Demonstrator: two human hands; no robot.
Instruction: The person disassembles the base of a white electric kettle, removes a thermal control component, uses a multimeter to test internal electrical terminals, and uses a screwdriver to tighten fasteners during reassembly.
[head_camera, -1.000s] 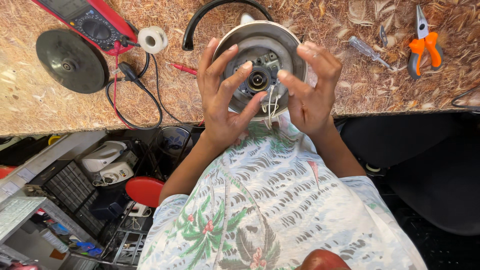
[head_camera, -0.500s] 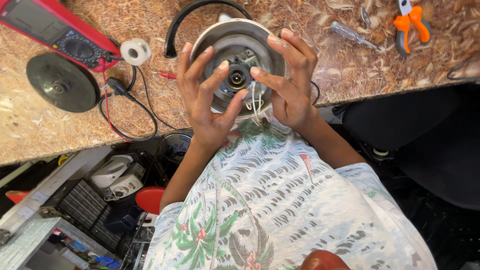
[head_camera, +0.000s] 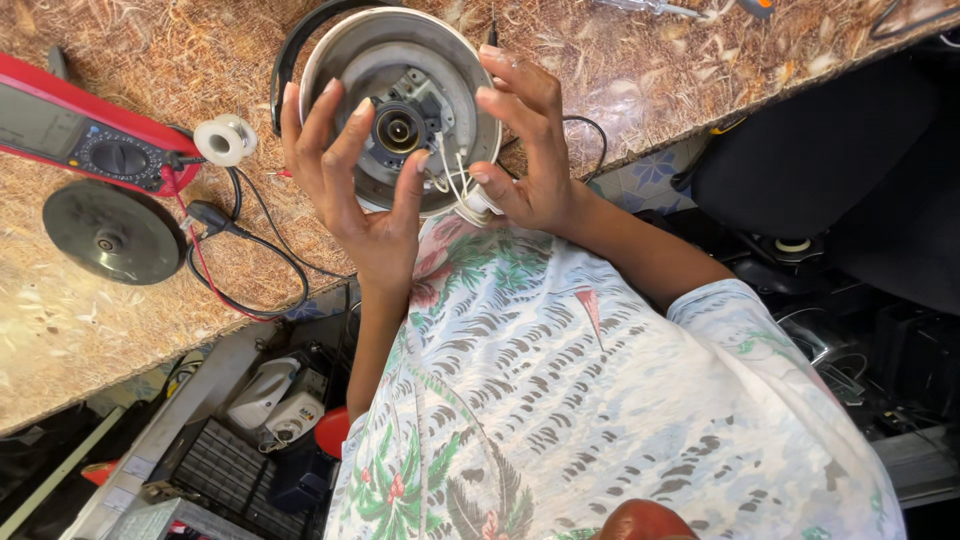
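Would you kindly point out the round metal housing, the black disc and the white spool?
round metal housing (head_camera: 340, 60), head view, bare upper-left rim
black disc (head_camera: 110, 232), head view, flat top face
white spool (head_camera: 225, 140), head view, side rim

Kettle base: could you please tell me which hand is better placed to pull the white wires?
Probably the right hand: its fingers already touch the wires, while the left hand steadies the base.

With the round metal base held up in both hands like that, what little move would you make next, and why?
Probably pinch the loose white wires with the right hand and ease them aside. They trail across the open underside of the round metal base, beside its central connector, and the right thumb already rests near them, while the left hand steadies the rim.
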